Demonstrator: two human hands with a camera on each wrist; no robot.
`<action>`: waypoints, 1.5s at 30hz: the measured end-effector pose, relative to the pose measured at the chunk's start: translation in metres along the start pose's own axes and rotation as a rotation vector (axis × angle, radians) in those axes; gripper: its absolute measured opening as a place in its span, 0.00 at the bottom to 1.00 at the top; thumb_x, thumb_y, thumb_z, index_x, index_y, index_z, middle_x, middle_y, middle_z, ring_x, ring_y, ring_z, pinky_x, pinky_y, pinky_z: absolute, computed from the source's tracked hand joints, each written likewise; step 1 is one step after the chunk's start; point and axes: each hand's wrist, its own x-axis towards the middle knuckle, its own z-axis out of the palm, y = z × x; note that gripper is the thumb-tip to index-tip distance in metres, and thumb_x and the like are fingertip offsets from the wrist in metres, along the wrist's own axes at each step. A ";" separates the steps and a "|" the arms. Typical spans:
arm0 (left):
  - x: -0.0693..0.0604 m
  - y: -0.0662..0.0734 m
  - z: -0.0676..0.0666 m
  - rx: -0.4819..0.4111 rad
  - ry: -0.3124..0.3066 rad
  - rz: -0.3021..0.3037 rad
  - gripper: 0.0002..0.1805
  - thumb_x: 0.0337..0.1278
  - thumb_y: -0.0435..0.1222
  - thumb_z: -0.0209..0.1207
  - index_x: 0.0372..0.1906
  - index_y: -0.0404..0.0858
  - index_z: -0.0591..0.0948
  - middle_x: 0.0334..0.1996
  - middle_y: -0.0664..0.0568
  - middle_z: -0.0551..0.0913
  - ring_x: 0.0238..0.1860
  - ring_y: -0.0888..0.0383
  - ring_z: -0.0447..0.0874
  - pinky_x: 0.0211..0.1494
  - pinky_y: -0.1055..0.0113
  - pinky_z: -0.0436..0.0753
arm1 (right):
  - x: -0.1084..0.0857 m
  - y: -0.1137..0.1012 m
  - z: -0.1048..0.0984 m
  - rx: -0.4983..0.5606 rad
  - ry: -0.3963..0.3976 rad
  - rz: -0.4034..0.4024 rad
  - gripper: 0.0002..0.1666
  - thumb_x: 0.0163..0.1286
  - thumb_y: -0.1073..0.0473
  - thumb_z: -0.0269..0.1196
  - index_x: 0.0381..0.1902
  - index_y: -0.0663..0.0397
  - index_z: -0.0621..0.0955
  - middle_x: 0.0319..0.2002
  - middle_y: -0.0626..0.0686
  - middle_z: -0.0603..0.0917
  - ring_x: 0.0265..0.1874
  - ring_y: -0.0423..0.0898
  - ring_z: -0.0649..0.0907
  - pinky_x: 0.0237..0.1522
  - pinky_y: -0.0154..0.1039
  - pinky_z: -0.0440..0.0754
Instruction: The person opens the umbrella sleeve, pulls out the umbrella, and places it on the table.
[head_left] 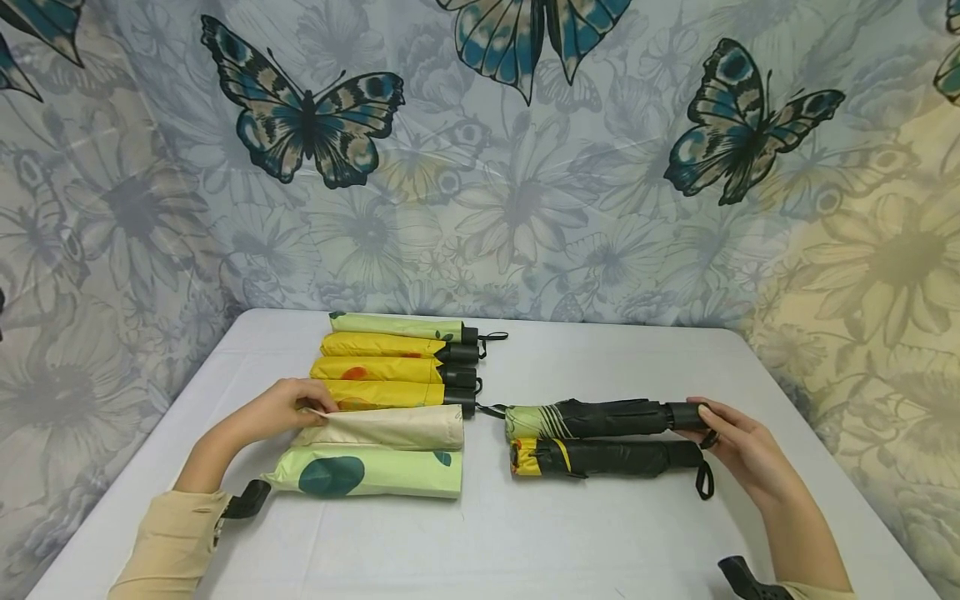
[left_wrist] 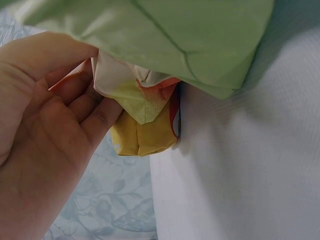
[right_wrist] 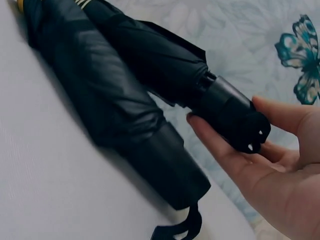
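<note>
My left hand (head_left: 296,402) pinches the left end of a cream cloth sleeve (head_left: 405,427); the same hand (left_wrist: 55,115) shows up close in the left wrist view. A pale green sleeve (head_left: 405,475) with a dark leaf print lies flat just in front of it. At the right, my right hand (head_left: 738,442) grips the black handle (right_wrist: 227,112) of a folded black umbrella (head_left: 615,417) with a green-striped end. Beside it, nearer me, lies a second folded black umbrella (head_left: 622,458) with a yellow end and a wrist loop.
Behind the cream sleeve, several covered umbrellas lie in a row: yellow ones (head_left: 382,369) and a pale green one (head_left: 405,327) at the back. They rest on a white-covered table (head_left: 600,533). A butterfly-patterned cloth (head_left: 525,208) hangs behind.
</note>
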 end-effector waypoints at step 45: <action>0.000 -0.001 0.000 -0.021 -0.006 -0.033 0.09 0.55 0.28 0.65 0.40 0.43 0.86 0.38 0.52 0.84 0.39 0.69 0.79 0.43 0.71 0.83 | 0.012 0.030 0.002 -0.716 0.186 0.103 0.38 0.72 0.42 0.58 0.72 0.53 0.65 0.59 0.39 0.72 0.50 0.15 0.67 0.47 0.16 0.70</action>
